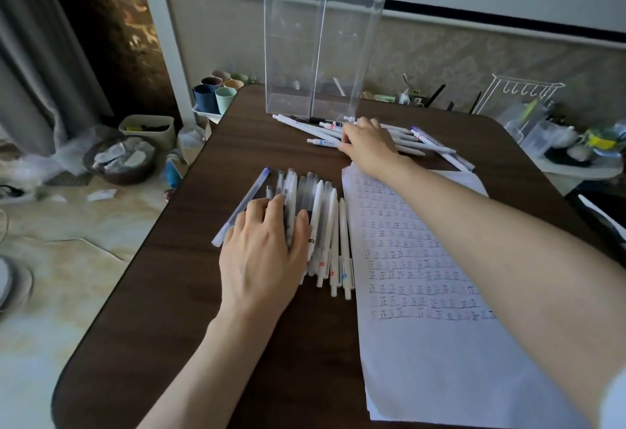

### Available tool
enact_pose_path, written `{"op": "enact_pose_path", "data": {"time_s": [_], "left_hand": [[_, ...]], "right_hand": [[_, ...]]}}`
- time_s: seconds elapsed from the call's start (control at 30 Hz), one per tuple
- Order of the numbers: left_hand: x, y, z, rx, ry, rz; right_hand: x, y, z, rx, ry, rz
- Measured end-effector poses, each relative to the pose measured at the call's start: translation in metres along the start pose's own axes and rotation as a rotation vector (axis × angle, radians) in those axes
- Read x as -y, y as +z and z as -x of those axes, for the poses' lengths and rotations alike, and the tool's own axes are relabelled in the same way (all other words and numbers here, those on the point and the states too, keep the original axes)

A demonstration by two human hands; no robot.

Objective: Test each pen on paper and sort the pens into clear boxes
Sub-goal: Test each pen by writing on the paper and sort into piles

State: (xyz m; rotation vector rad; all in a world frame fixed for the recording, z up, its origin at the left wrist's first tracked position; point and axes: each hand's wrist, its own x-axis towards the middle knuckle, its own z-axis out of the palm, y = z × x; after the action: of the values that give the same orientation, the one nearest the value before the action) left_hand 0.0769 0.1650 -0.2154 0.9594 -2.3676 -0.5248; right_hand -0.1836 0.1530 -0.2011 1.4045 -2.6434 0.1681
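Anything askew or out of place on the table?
Minor only. One frosted pen with a blue cap lies slanted beside the near row of white pens under the left hand. The far white pens before the clear plastic boxes are strewn crosswise. Nothing looks spilled or damaged.

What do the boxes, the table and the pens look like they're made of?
Boxes: clear hard plastic, probably acrylic, since the background shows through and the edges glint.
Table: dark wood or a wood-look laminate. It has streaky grain and a dull sheen, but I can't tell which it is.
Pens: plastic. Most barrels are matte white and a few are frosted and translucent.
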Motion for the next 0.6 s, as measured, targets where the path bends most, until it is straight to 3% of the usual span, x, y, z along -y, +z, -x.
{"op": "enact_pose_path", "data": {"time_s": [0.1, 0.27, 0.6], "left_hand": [[0.000, 0.000, 0.000, -0.009, -0.005, 0.003], [0.000, -0.003, 0.001, -0.023, -0.027, 0.021], [-0.009, -0.013, 0.017, 0.001, 0.272, 0.010]], "right_hand": [[0.004, -0.010, 0.005, -0.042, -0.071, 0.023], [-0.002, -0.031, 0.045, -0.145, -0.188, -0.176], [0.010, -0.063, 0.205, -0.323, -0.030, -0.255]]}}
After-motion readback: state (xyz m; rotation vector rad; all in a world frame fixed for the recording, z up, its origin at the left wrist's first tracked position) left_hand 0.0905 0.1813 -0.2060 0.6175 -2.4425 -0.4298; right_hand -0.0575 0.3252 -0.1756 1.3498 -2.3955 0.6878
